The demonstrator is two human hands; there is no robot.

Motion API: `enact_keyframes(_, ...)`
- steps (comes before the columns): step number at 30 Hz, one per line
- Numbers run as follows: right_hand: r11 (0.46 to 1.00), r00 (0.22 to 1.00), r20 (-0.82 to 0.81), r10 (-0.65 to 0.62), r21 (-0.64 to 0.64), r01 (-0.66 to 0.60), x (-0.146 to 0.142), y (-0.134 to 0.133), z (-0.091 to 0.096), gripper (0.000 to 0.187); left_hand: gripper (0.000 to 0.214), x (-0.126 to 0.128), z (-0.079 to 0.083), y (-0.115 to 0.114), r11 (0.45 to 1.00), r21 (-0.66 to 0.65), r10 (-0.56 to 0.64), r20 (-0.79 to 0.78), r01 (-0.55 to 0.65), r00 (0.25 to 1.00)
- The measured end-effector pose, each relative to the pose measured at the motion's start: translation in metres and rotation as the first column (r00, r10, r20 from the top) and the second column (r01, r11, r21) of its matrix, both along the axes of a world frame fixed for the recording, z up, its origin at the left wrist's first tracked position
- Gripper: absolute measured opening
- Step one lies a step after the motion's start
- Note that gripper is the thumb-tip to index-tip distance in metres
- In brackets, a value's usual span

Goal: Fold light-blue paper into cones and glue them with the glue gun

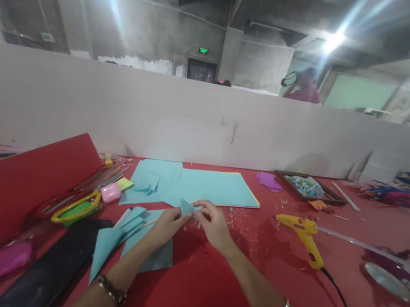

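My left hand (166,225) and my right hand (212,224) meet above the red table (230,283), both pinching a small folded triangle of light blue paper (185,206) between their fingertips. Under and left of my left hand lie several cut blue paper pieces (124,237). A stack of blue paper sheets (203,184) lies just beyond the hands. Each wrist wears a bracelet.
A yellow glue gun (304,233) with a black cord lies to the right. Yellow-handled scissors (76,208), a pink object (111,193) and a black board (52,264) lie on the left. A brown tray (309,188) of scraps sits at the back right. A white partition (195,120) walls the table's far side; a person stands beyond it.
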State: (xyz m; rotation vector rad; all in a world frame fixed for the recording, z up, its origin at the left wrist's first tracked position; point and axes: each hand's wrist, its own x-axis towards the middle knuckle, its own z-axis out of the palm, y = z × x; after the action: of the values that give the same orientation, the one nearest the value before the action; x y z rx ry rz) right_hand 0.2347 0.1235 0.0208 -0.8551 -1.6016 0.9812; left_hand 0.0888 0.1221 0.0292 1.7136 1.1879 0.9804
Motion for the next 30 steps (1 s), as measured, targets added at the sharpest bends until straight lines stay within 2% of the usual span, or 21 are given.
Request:
enact_keyframes(6,0.998,0.996,0.068,0.058,-0.037,-0.056,0.001,0.000,0.001,0.019,0.042,-0.002,0.004,-0.003,0.999,-0.010,-0.033,-0.066,0.032,0.997)
enact_keyframes(13,0.988,0.994,0.069,0.089,-0.133,-0.079,0.000,-0.003,0.001,0.018,0.047,-0.003,0.004,-0.002,0.997,0.079,-0.012,-0.104,0.020,0.995)
enact_keyframes(17,0.983,0.989,0.096,0.113,-0.154,-0.098,-0.001,-0.004,-0.001,0.017,0.046,-0.007,0.004,-0.001,0.992,0.078,-0.081,-0.161,0.095,0.984)
enact_keyframes(22,0.973,0.990,-0.008,0.142,-0.182,-0.141,-0.002,-0.004,-0.001,0.016,0.047,-0.010,0.004,-0.001,0.984,0.061,-0.153,-0.216,0.170,0.964)
enact_keyframes(30,0.967,0.986,-0.051,0.159,-0.194,-0.166,-0.002,-0.002,-0.002,0.023,0.044,-0.011,0.003,-0.003,0.966,-0.017,-0.257,-0.224,0.260,0.940)
